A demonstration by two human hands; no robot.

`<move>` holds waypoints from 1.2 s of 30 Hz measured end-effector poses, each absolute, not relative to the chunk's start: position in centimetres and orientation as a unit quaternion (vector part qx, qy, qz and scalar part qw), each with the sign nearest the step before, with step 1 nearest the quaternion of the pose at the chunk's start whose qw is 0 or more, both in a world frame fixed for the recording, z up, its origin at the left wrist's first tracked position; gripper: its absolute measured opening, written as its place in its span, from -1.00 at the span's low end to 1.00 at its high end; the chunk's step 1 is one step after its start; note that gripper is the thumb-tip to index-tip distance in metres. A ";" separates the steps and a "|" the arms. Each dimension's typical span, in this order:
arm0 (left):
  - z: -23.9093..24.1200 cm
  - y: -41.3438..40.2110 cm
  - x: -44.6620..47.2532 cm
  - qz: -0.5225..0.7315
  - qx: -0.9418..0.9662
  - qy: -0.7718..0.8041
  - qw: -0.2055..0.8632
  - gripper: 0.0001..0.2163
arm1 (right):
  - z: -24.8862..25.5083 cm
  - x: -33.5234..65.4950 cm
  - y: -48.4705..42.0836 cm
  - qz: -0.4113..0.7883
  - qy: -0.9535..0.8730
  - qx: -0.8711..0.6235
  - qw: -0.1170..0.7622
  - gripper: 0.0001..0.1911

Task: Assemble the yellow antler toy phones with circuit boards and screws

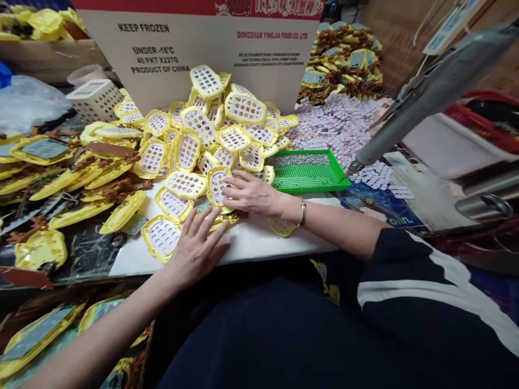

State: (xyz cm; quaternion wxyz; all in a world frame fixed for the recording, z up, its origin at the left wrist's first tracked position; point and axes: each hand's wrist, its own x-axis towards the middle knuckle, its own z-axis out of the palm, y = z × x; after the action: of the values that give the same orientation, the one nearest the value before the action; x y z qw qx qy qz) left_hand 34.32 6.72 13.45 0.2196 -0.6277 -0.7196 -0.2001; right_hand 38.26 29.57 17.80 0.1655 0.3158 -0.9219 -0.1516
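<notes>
My right hand (255, 195) has its fingers over the right edge of a yellow plastic shell with a white perforated panel (218, 186); the thumb is hidden. My left hand (199, 243) lies palm down with fingers spread, just in front of that shell. Under and between the hands, another yellow piece (221, 220) is partly covered. Left of my left hand, a similar shell (162, 237) rests on the white work surface (133, 258). A heap of the same shells (198, 127) rises behind both hands.
A green tray (338, 172) of small metal parts stands right of the heap, below a grey electric screwdriver (421, 102). A printed carton panel (194, 46) stands behind. Yellow assemblies (81, 178) crowd the left; small white pieces (336, 121) lie at the back right.
</notes>
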 end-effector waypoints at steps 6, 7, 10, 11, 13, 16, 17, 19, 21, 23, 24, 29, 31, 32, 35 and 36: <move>12.9 7.2 32.4 -0.145 -0.591 -0.745 0.271 -0.66 | 18.7 36.8 30.7 -0.014 -0.925 0.294 0.241 -0.66; 13.0 7.1 32.1 -0.135 -0.589 -0.747 0.277 -0.69 | 18.9 36.6 30.8 0.013 -0.926 0.289 0.243 -0.66; 13.6 6.8 32.0 -0.129 -0.579 -0.754 0.282 -0.76 | 19.5 35.9 30.7 0.087 -0.929 0.282 0.226 -0.70; 13.8 6.8 32.1 -0.134 -0.575 -0.757 0.280 -0.77 | 19.6 35.6 30.6 0.112 -0.929 0.277 0.220 -0.73; 14.1 6.6 32.3 -0.142 -0.568 -0.761 0.278 -0.76 | 19.8 35.2 30.4 0.159 -0.928 0.264 0.211 -0.77; 14.3 6.2 32.5 -0.136 -0.559 -0.765 0.290 -0.77 | 19.7 34.8 30.2 0.209 -0.923 0.236 0.219 -0.77; 14.4 6.1 32.4 -0.131 -0.556 -0.765 0.296 -0.80 | 19.6 34.7 30.2 0.211 -0.922 0.233 0.224 -0.76; 14.5 5.8 32.2 -0.130 -0.551 -0.766 0.303 -0.86 | 19.6 34.7 30.0 0.187 -0.923 0.244 0.230 -0.74; 14.9 5.5 31.9 -0.143 -0.547 -0.768 0.300 -0.90 | 19.9 35.1 29.6 0.126 -0.929 0.263 0.228 -0.71; 15.5 5.3 32.0 -0.162 -0.547 -0.767 0.295 -0.94 | 20.5 36.1 28.9 0.040 -0.937 0.269 0.217 -0.71; 15.8 5.2 32.2 -0.170 -0.548 -0.764 0.294 -0.96 | 20.9 36.8 28.5 -0.005 -0.941 0.266 0.208 -0.71; 15.8 4.6 34.5 -0.191 -0.574 -0.745 0.282 -0.94 | 22.2 41.5 26.8 -0.140 -0.924 0.288 0.208 -0.75; 14.9 4.7 35.2 -0.201 -0.600 -0.725 0.270 -0.89 | 22.3 42.9 26.9 -0.147 -0.915 0.305 0.218 -0.76; 14.3 4.9 35.3 -0.210 -0.609 -0.718 0.263 -0.87 | 22.3 43.5 27.1 -0.148 -0.913 0.310 0.218 -0.77; 12.8 5.6 34.8 -0.260 -0.610 -0.712 0.232 -0.87 | 22.5 44.6 28.1 -0.149 -0.903 0.329 0.232 -0.78; 12.5 5.9 34.5 -0.277 -0.609 -0.710 0.218 -0.89 | 22.6 44.8 28.4 -0.147 -0.898 0.334 0.244 -0.78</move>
State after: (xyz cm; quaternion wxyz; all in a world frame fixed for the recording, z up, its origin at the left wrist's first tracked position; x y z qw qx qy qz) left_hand 34.49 5.92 12.51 0.2184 -0.6090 -0.7102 -0.2775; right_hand 44.84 28.41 22.55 0.2440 0.3340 -0.8985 -0.1470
